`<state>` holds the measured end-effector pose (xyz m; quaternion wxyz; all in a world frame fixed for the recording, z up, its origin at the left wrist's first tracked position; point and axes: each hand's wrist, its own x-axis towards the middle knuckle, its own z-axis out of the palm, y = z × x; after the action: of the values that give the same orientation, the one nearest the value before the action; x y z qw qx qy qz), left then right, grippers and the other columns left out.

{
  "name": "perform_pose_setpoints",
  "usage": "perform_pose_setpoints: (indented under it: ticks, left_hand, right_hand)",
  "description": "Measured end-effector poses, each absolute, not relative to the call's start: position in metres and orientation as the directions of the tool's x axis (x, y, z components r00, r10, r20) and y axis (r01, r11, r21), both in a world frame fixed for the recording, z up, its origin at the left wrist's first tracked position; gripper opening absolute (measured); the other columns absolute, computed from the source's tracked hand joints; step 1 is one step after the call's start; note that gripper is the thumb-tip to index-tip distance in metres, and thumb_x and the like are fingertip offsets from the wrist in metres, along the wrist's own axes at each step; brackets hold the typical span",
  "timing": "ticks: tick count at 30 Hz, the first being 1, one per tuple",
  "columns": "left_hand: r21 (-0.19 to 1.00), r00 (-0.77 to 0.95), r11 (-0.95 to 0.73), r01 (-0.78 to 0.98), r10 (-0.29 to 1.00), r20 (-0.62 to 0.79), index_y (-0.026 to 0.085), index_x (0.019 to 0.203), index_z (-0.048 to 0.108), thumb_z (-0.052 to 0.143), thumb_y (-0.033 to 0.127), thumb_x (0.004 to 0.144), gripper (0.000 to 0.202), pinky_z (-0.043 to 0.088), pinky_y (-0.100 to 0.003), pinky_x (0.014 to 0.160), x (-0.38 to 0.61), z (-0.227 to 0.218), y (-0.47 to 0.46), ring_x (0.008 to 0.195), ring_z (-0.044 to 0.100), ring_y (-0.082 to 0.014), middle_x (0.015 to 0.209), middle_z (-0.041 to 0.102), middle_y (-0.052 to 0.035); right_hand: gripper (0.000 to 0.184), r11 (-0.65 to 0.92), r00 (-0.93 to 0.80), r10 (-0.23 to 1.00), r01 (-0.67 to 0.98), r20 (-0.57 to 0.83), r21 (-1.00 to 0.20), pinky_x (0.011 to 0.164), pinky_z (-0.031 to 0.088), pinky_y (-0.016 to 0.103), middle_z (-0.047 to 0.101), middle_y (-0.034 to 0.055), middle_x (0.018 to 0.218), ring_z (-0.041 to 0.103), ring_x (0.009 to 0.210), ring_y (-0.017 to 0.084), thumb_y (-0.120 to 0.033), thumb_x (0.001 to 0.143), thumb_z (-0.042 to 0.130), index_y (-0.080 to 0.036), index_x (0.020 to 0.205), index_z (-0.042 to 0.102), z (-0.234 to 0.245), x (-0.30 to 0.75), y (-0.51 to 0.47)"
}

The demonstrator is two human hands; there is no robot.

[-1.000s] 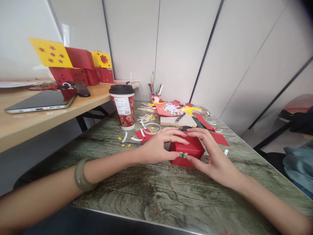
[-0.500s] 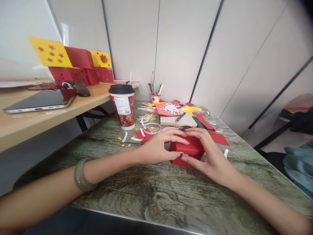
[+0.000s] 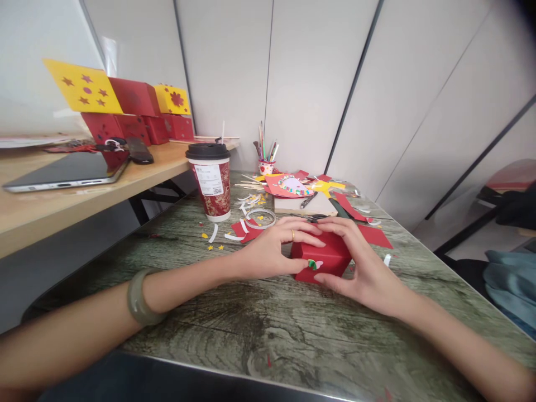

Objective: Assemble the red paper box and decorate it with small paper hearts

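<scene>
Head view: both hands, left [image 3: 268,254] and right [image 3: 362,262], cup red box [image 3: 324,254].

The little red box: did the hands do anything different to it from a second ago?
The right hand slid its thumb down off the small green sticker, so the sticker and a pale bit beside it now show on the front of the red box. The left hand kept its grip on the box's left side. The box, the coffee cup and the paper scraps stayed put.
</scene>
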<state>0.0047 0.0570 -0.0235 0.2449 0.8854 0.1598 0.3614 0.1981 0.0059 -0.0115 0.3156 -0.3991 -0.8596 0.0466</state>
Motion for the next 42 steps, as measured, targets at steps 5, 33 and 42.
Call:
perform_pose_setpoints:
  ticks: [5, 33, 42]
  left_hand:
    - [0.547, 0.700, -0.829, 0.115, 0.458, 0.548, 0.024, 0.104, 0.059, 0.056, 0.006, 0.065, 0.044, 0.028, -0.038, 0.104, 0.0034, -0.0221, 0.0577, 0.121, 0.037, -0.0163, 0.120, 0.053, -0.0021]
    - [0.571, 0.697, -0.813, 0.115, 0.475, 0.537, 0.024, 0.104, 0.060, 0.055, 0.003, 0.062, 0.048, 0.028, -0.040, 0.104, 0.0032, -0.0204, 0.0556, 0.122, 0.037, -0.0187, 0.121, 0.053, -0.0031]
    - [0.569, 0.686, -0.819, 0.074, 0.455, 0.567, 0.022, 0.104, 0.060, 0.062, 0.011, 0.065, 0.041, 0.028, -0.040, 0.104, 0.0037, -0.0240, 0.0574, 0.122, 0.037, -0.0189, 0.120, 0.054, -0.0047]
  right_hand:
    - [0.061, 0.696, -0.521, 0.703, 0.643, 0.484, -0.319, 0.100, 0.032, 0.044, 0.035, 0.0069, 0.127, 0.032, 0.121, 0.024, -0.014, 0.068, 0.057, -0.027, 0.123, 0.032, -0.0092, 0.2010, 0.0040]
    - [0.051, 0.678, -0.477, 0.711, 0.660, 0.517, -0.324, 0.098, 0.034, 0.039, 0.042, 0.0060, 0.122, 0.038, 0.116, 0.021, -0.016, 0.073, 0.055, -0.026, 0.119, 0.036, -0.0119, 0.1994, 0.0063]
    - [0.050, 0.684, -0.476, 0.704, 0.654, 0.527, -0.324, 0.096, 0.035, 0.038, 0.043, 0.0051, 0.120, 0.039, 0.115, 0.021, -0.017, 0.073, 0.055, -0.027, 0.119, 0.036, -0.0130, 0.1993, 0.0078]
